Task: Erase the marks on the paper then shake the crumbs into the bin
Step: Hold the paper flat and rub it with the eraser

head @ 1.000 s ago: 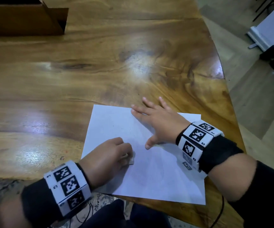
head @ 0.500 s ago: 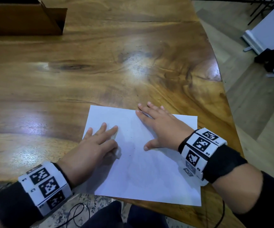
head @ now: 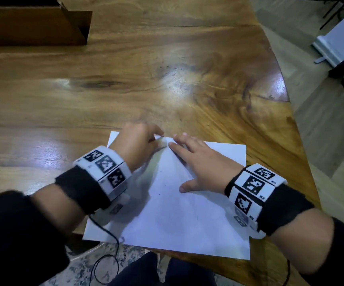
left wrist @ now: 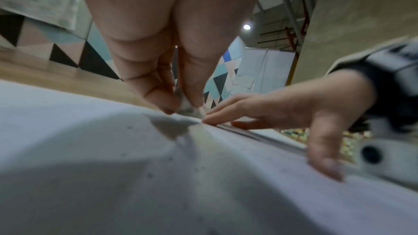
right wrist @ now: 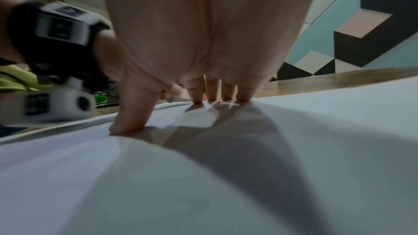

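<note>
A white sheet of paper (head: pixel 177 215) lies on the wooden table (head: pixel 125 96) near its front edge, with faint marks and small crumbs (left wrist: pixel 149 175) on it. My left hand (head: pixel 140 141) is at the sheet's far edge and pinches a small white eraser (left wrist: pixel 186 107) between thumb and fingers, its tip on the paper. My right hand (head: pixel 200 162) lies flat with straight, spread fingers pressing the sheet down just to the right of the left hand. In the right wrist view the right fingertips (right wrist: pixel 211 98) and thumb press on the paper (right wrist: pixel 203 176).
A brown cardboard box (head: pixel 33 25) stands at the table's far left corner. The table's curved right edge (head: pixel 286 100) drops to a floor with a white stand (head: pixel 336 44). A thin black cable (head: pixel 105 250) hangs from my left wrist.
My left hand has moved from the sheet's left middle up to its far edge, next to the right fingertips, and its fingers have curled round the eraser. My right hand has stayed pressing the paper.
</note>
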A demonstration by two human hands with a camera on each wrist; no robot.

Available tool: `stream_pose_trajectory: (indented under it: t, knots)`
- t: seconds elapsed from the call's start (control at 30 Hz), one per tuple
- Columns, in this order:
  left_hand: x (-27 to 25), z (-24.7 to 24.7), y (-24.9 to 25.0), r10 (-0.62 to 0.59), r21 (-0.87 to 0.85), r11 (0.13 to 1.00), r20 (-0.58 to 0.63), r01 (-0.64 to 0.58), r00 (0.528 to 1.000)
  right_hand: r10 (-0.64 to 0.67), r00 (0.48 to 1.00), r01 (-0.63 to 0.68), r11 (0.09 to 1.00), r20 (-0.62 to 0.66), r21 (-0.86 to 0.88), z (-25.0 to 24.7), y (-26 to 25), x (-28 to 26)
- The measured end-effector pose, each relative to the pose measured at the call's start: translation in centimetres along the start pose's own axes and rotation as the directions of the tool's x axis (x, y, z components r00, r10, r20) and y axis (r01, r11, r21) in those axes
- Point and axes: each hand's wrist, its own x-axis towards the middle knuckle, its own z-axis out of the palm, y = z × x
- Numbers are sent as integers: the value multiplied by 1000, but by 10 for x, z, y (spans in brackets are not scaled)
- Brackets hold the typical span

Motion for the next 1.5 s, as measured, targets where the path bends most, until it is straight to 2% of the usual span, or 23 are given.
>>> stream_pose_trajectory:
  t: [0.1,0.27,0.4,0.43,0.6,0.7,0.8,0.97,1.03,1.17,1.23,1.37,1.5]
  knots:
    - [6,4,3,-18,23,1000,-3,18,1000,0,1000,0,1000,6,0,0,1,1]
    - [-7,-3,-1,-3,33,999,199,-3,980,0,1000,0,1000,6,12,1,2,2]
    - [10,-3,0,17,64,998,53,-20,998,-4,1000,4,1000,13,-18,2,2,2]
    - [9,-2,-1,23,66,998,49,-26,999,-4,1000,4,1000,16,-22,1,1,2]
    - [-13,-1,-3,58,73,994,236,-77,970,-1,1000,1,1000,7,9,1,2,1]
    - [7,-3,2,9,73,997,137,-19,990,-4,1000,4,1000,-10,20,1,1,1]
    - [8,1,2,33,83,996,72,-39,997,6,1000,-5,1000,-23,25,1,0,1]
    - [-33,6,1,138,90,981,282,-169,949,35,999,-32,996,-40,86,1,0,-1]
    - [-22,2,3,99,86,988,257,-125,961,46,998,-41,994,-46,101,0,-1,-1]
    - [12,1,6,-25,53,998,113,19,993,57,997,-53,996,-48,75,0,-1,-1]
    - [5,4,6,-18,37,999,133,13,991,57,997,-54,996,-43,67,0,-2,-1]
    - [-13,7,6,64,10,997,284,-70,957,55,998,-52,996,-40,77,1,-1,-2]
    - [10,5,10,6,46,999,142,-12,990,58,997,-55,996,-47,72,1,-1,0]
